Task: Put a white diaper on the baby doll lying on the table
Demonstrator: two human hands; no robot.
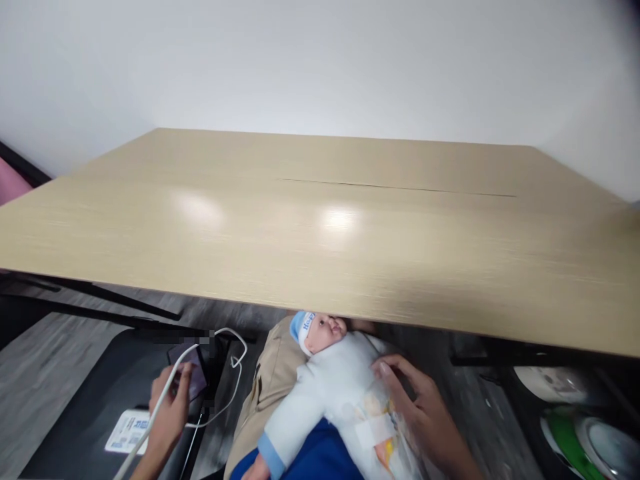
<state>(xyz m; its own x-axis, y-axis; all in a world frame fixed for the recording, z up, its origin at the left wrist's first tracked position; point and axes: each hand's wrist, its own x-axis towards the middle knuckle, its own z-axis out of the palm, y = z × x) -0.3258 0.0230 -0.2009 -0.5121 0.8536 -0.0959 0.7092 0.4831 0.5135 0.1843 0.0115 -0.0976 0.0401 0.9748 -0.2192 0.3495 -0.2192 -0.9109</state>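
A baby doll (pixel 340 380) in a white outfit and a blue-and-white cap lies face up across my lap. My right hand (pixel 415 407) grips the doll's side, with curled fingers against its chest. Clear plastic with a white label and an orange-yellow print (pixel 380 433) covers part of the doll below that hand. To the left, my left hand (pixel 173 400) is closed with thumb and finger at the edge of a dark phone (pixel 195 377) on a black seat (pixel 90 400). A white cable (pixel 163 400) runs across this hand and loops beside the seat.
A wide wooden table (pixel 300 247) spans the view, its near edge above my lap and partly over the doll's head. White walls rise behind. A white paper label (pixel 127 430) sits on the seat. At lower right are a green-and-white round object (pixel 575 433) and dark shelving.
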